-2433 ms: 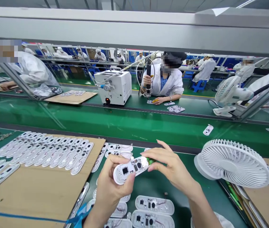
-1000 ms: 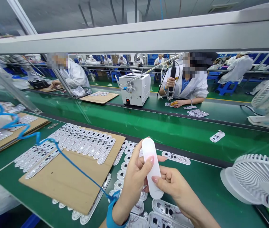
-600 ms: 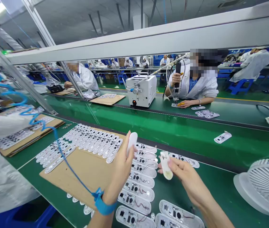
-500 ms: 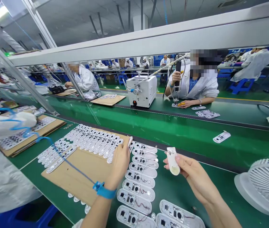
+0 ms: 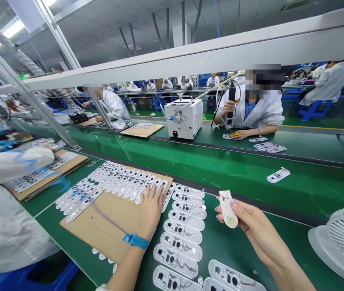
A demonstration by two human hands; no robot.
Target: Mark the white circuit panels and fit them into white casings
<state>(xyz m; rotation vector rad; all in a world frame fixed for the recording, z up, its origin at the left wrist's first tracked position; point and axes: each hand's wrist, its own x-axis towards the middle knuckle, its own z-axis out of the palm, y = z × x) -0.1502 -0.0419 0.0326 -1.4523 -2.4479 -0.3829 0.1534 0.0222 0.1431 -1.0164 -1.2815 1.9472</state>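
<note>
My left hand (image 5: 151, 208), with a blue wrist strap, lies palm down at the right end of a row of white oval housings (image 5: 123, 182) on a cardboard sheet (image 5: 108, 226). Its fingers are stretched out and slightly spread over the end housings, which they partly cover. Off to the right, my right hand (image 5: 247, 218) pinches a small white plastic piece (image 5: 228, 212) with a rounded lower end, held above the green table. Between my hands runs a column of oval housings (image 5: 182, 228) with circuit boards, dark parts and thin wires showing.
A white fan (image 5: 341, 242) stands at the right. One housing (image 5: 278, 175) lies on the green belt ahead. Across it, a co-worker (image 5: 250, 109) holds a black tool beside a white machine (image 5: 185, 118). At left, a co-worker's white sleeve (image 5: 14, 161) reaches over stacked cardboard (image 5: 74, 163).
My left hand has gone from holding a housing tilted at the row's end to lying flat with fingers spread there. My right hand keeps its pinch. The whole view has shifted slightly.
</note>
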